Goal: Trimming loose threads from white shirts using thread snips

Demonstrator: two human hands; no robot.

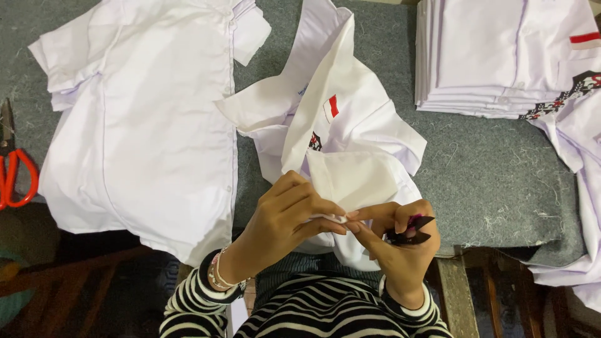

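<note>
Both hands meet at the near edge of the grey felt-covered table point(488, 169). Left hand point(285, 216) pinches a fold of the crumpled white shirt point(350, 125), fingertips closed on the cloth. Right hand point(400, 241) grips small black thread snips point(410, 230) in its palm while thumb and forefinger pinch the same fold. Another white shirt point(144, 119) lies flat toward the left edge, red-handled scissors point(14, 172) beside it. Folded shirts point(494, 56) are stacked at the far right corner.

Grey felt table point(488, 169) carries white shirts point(144, 138), folded stack point(488, 56), red-handled scissors point(15, 172).
</note>
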